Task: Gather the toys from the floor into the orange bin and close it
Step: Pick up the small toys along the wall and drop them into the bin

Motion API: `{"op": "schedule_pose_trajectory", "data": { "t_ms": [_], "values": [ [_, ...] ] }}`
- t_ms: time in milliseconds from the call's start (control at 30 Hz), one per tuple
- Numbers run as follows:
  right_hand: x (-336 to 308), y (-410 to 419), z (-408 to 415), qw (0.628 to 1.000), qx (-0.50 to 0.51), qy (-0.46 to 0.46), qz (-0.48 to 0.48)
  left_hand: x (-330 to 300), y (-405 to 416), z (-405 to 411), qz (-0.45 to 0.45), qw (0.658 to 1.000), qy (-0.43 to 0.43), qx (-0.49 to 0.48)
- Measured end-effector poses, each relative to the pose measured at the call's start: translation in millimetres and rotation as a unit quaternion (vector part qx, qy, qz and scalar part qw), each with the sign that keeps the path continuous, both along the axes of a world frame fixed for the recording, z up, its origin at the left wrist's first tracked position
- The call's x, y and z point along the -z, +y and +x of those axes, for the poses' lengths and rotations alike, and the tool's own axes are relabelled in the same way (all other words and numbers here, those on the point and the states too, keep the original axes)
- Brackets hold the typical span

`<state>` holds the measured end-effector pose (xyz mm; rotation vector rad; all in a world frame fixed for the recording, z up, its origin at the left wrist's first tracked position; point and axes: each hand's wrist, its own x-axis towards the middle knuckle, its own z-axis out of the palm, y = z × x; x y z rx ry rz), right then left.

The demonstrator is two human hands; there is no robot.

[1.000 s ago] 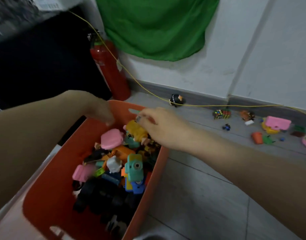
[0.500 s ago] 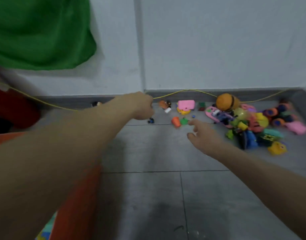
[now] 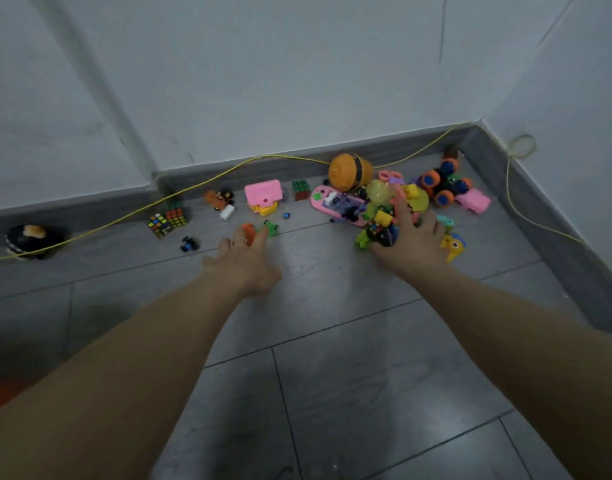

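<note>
Left hand [image 3: 244,263] lies open with fingertips touching the small orange toy [image 3: 248,231] on the floor [image 3: 332,375]; right hand [image 3: 413,244], fingers spread, presses the far-right toy pile [image 3: 384,216]

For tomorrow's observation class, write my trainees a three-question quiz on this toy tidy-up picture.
1. True or false: the left hand reaches toward the small orange block.
2. The right hand rests on: A) the heap of mixed plastic toys B) the multicoloured puzzle cube C) the pink toy house.
3. Fill in: a thin ___ cord runs along the grey skirting.

Key: 1 true; 2 A; 3 yellow.
</note>
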<state>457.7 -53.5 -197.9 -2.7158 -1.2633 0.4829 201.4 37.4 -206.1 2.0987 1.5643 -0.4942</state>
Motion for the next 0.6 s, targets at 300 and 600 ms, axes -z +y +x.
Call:
{"op": "schedule_pose_trajectory", "data": {
  "t_ms": [300, 600],
  "values": [
    [11.3, 23.7, 44.8, 0.994, -0.05, 0.081, -0.054, 20.4, 35.8, -15.2, -0.036, 0.989, -0.04, -0.137],
    [34.2, 24.9, -6.8, 0.986, -0.119, 0.11, 0.047, 30.4, 16.1, 12.2, 0.032, 0.996, -0.069, -0.038]
  ]
}}
